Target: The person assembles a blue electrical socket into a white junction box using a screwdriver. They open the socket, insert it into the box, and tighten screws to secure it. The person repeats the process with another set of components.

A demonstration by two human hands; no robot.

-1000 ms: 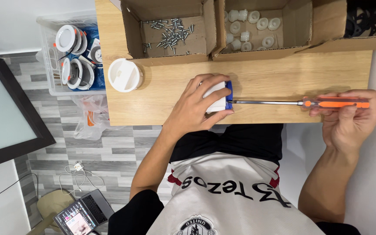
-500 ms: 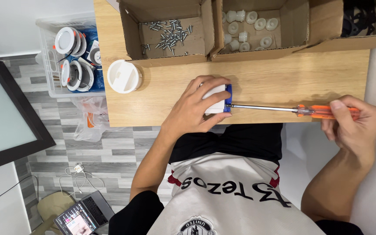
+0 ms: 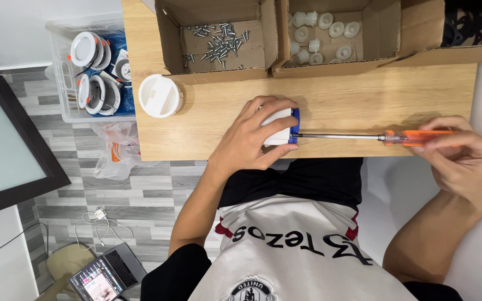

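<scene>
My left hand (image 3: 249, 139) grips a small white part with a blue end (image 3: 281, 127) and presses it on the wooden table (image 3: 364, 100). My right hand (image 3: 458, 159) holds the orange handle of a long screwdriver (image 3: 375, 136) lying level. Its metal tip meets the blue end of the white part.
A white round cap (image 3: 160, 96) stands on the table's left end. Behind are a cardboard box of screws (image 3: 216, 39), a box of white plastic pieces (image 3: 322, 30) and a box of black parts (image 3: 467, 22). A clear bin of round fixtures (image 3: 93, 69) and a laptop (image 3: 107, 273) sit on the floor.
My right hand has shifted its fingers along the screwdriver handle, as if turning it. The left hand and white part stay in place.
</scene>
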